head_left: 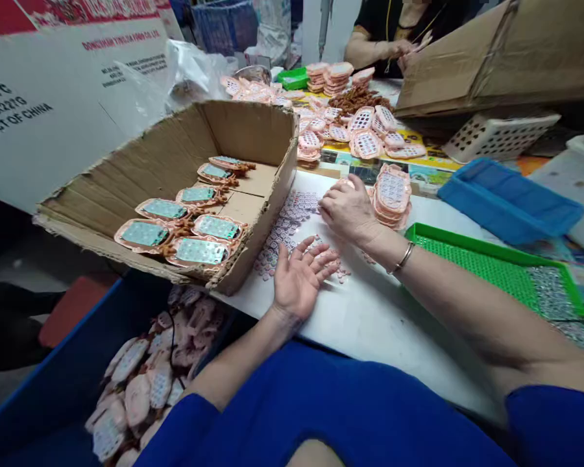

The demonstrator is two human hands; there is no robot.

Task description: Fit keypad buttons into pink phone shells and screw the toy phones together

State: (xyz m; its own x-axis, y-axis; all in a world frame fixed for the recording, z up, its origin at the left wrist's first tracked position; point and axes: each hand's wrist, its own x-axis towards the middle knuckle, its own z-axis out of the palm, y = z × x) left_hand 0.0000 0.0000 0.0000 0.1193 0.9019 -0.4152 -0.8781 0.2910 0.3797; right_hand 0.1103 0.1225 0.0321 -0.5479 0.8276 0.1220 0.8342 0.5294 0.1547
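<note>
My left hand (302, 279) lies palm up over the white tabletop (316, 318), its fingers stretched apart and nothing in it. Small pinkish button-like pieces (287, 227) are strewn beside and beyond its fingers. My right hand (348, 209), with a bracelet on its wrist, is back up over the table, fingers bent down; its fingertips are hidden, so what they hold cannot be made out. Just right of it stands a stack of pink plastic casings (392, 194) with keypad-like faces.
To the left, a cardboard box (253, 259) holds several casings with green circuit boards (199, 251). Below it, a blue bin (53, 389) contains more casings. A green tray (472, 263) and blue tray (511, 198) lie right. Across the table, a person's hands (403, 48) are at work.
</note>
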